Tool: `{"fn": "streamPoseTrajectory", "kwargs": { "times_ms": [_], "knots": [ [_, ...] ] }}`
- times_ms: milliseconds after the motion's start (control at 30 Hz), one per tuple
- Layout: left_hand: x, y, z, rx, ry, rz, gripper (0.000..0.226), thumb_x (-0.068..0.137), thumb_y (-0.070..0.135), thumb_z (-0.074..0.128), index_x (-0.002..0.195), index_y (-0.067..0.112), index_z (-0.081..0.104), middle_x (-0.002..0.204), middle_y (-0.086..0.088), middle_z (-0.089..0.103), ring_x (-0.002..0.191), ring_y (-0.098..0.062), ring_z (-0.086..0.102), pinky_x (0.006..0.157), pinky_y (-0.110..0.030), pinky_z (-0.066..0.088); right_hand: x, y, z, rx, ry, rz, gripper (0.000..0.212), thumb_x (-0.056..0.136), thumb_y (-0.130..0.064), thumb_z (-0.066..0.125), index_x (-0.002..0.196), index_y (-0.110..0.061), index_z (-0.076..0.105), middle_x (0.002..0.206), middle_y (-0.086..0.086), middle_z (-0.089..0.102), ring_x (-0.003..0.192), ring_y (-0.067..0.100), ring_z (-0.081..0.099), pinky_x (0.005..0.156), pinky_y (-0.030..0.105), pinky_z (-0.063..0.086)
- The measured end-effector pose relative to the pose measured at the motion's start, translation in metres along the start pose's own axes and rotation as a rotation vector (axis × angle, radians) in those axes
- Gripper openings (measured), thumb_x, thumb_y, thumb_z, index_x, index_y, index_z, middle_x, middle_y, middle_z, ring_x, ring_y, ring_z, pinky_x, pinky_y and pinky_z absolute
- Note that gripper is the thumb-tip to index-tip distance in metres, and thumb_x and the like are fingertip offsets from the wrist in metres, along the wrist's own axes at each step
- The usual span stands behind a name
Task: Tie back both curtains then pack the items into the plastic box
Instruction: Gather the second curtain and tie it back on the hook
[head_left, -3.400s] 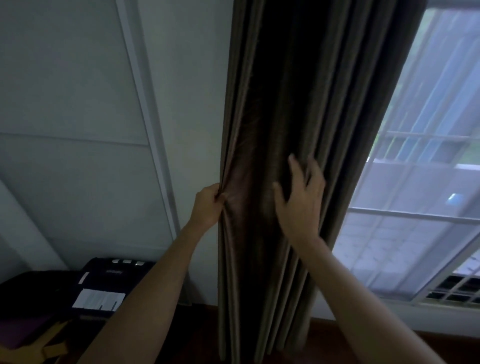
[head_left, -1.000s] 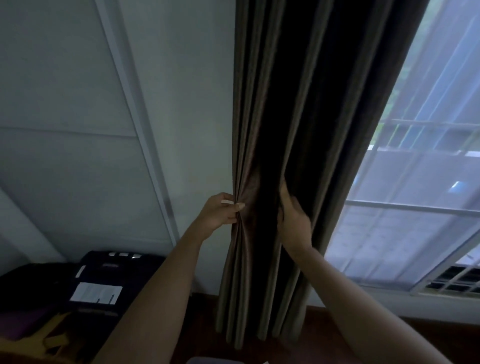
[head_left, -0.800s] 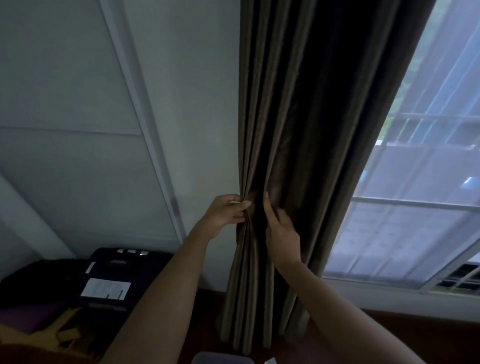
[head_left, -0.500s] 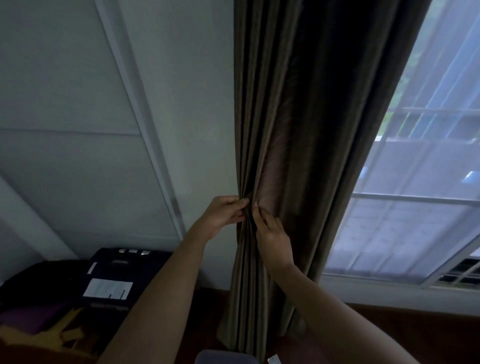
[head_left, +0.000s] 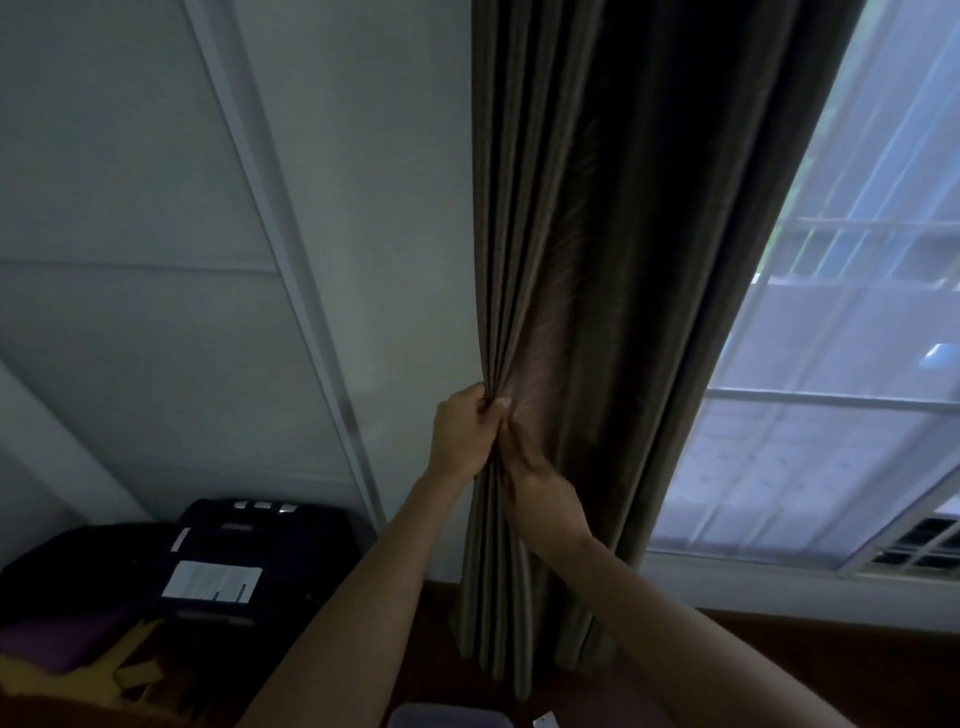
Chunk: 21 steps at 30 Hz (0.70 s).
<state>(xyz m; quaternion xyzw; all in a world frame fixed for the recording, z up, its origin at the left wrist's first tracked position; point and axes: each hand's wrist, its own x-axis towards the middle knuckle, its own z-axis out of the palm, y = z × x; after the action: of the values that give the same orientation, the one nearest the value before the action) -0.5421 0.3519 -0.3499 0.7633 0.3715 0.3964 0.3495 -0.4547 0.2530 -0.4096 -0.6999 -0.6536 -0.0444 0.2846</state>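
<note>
2 bare forearms (head_left: 363, 587), uncovered, ending in left grip (head_left: 462, 436) and right grip (head_left: 543, 491).

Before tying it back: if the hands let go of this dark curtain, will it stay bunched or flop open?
Probably floppy: the curtain hangs in soft pleats and pinches narrow where the left hand grips it. With no tie visible around it, it would likely spread out. The dense folds suggest some weight.

The curtain (head_left: 597, 260), at centre and 12 o'clock, is shown in dark olive-brown, striped vertically by shadowed pleats. The wall (head_left: 130, 156) at 10 o'clock is pale grey-white, and the window frame (head_left: 831, 400) at 3 o'clock is white. At 8 o'clock a black case (head_left: 270, 540) with a white label (head_left: 212, 581), a purple fabric (head_left: 52, 639) and a yellow fabric (head_left: 98, 673) are seen. The floor (head_left: 779, 639) at 5 o'clock is dark red-brown.
</note>
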Motion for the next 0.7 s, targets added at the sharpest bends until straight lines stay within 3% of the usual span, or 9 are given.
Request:
{"fn": "streamPoseTrajectory", "kwargs": {
  "times_ms": [133, 200, 300, 367, 433, 500, 533, 600, 700],
  "knots": [
    [0.015, -0.014, -0.005, -0.063, -0.051, -0.003, 0.042, 0.089, 0.033, 0.061, 0.072, -0.005, 0.060, 0.068, -0.015, 0.066, 0.059, -0.013, 0.054, 0.057, -0.035, 0.050, 0.031, 0.021, -0.072, -0.220, 0.176, -0.255, 0.046, 0.089, -0.019, 0.054, 0.134, -0.013, 0.056, 0.143, 0.012, 0.049, 0.120, 0.033, 0.052, 0.094, 0.048, 0.049],
    [0.019, -0.015, -0.006, -0.106, -0.060, -0.027, 0.050, 0.083, 0.043, 0.060, 0.076, -0.006, 0.064, 0.074, -0.017, 0.069, 0.066, -0.014, 0.059, 0.065, -0.040, 0.055, 0.053, 0.033, -0.112, -0.295, 0.371, -0.234, 0.041, 0.088, -0.017, 0.055, 0.128, -0.014, 0.062, 0.143, 0.017, 0.048, 0.131, 0.038, 0.044, 0.107, 0.054, 0.035],
    [0.022, -0.016, -0.002, -0.133, -0.080, -0.058, 0.030, 0.090, 0.025, 0.064, 0.082, -0.003, 0.069, 0.081, -0.012, 0.072, 0.075, -0.019, 0.064, 0.075, -0.046, 0.057, 0.075, 0.041, -0.159, -0.340, 0.595, -0.150, 0.045, 0.088, -0.010, 0.053, 0.132, -0.018, 0.059, 0.151, 0.019, 0.035, 0.140, 0.039, 0.031, 0.113, 0.056, 0.024],
    [0.023, -0.016, 0.000, -0.171, -0.096, -0.094, 0.024, 0.090, 0.022, 0.064, 0.084, -0.001, 0.071, 0.084, -0.013, 0.072, 0.079, -0.022, 0.066, 0.077, -0.051, 0.057, 0.081, 0.049, -0.171, -0.314, 0.627, -0.087, 0.052, 0.092, -0.004, 0.049, 0.142, -0.018, 0.049, 0.156, 0.023, 0.021, 0.145, 0.038, 0.019, 0.115, 0.053, 0.024],
    [0.023, -0.014, 0.001, -0.178, -0.098, -0.106, 0.025, 0.089, 0.023, 0.065, 0.083, -0.001, 0.071, 0.083, -0.015, 0.072, 0.077, -0.021, 0.066, 0.077, -0.054, 0.056, 0.082, 0.057, -0.170, -0.239, 0.623, -0.027, 0.059, 0.093, 0.002, 0.046, 0.149, -0.013, 0.036, 0.157, 0.028, 0.008, 0.147, 0.037, 0.011, 0.118, 0.037, 0.025],
    [0.022, -0.012, 0.002, -0.179, -0.095, -0.115, 0.025, 0.090, 0.022, 0.065, 0.085, -0.002, 0.070, 0.085, -0.018, 0.072, 0.077, -0.021, 0.066, 0.077, -0.054, 0.056, 0.080, 0.061, -0.167, -0.166, 0.631, 0.028, 0.067, 0.090, 0.006, 0.046, 0.152, -0.009, 0.025, 0.157, 0.028, 0.004, 0.147, 0.035, 0.014, 0.112, 0.011, 0.018],
    [0.021, -0.010, 0.003, -0.181, -0.093, -0.116, 0.026, 0.091, 0.020, 0.064, 0.087, -0.004, 0.070, 0.087, -0.021, 0.071, 0.078, -0.023, 0.066, 0.077, -0.054, 0.056, 0.078, 0.063, -0.163, -0.113, 0.629, 0.058, 0.070, 0.089, 0.008, 0.047, 0.152, -0.007, 0.022, 0.158, 0.025, 0.008, 0.147, 0.033, 0.018, 0.109, 0.006, 0.016],
    [0.020, -0.008, 0.004, -0.200, -0.102, -0.128, 0.027, 0.092, 0.019, 0.063, 0.089, -0.007, 0.069, 0.091, -0.025, 0.070, 0.081, -0.025, 0.066, 0.078, -0.055, 0.055, 0.072, 0.064, -0.155, -0.001, 0.591, 0.133, 0.076, 0.087, 0.009, 0.049, 0.154, -0.008, 0.015, 0.156, 0.017, 0.021, 0.140, 0.030, 0.032, 0.108, 0.016, 0.030],
    [0.019, -0.003, 0.003, -0.248, -0.130, -0.153, 0.038, 0.088, 0.030, 0.065, 0.091, -0.008, 0.067, 0.094, -0.028, 0.068, 0.085, -0.028, 0.067, 0.080, -0.056, 0.055, 0.058, 0.066, -0.130, 0.035, 0.465, 0.207, 0.084, 0.087, 0.008, 0.048, 0.156, -0.020, 0.008, 0.148, 0.011, 0.036, 0.114, 0.034, 0.054, 0.086, 0.039, 0.051]
  ]
}}
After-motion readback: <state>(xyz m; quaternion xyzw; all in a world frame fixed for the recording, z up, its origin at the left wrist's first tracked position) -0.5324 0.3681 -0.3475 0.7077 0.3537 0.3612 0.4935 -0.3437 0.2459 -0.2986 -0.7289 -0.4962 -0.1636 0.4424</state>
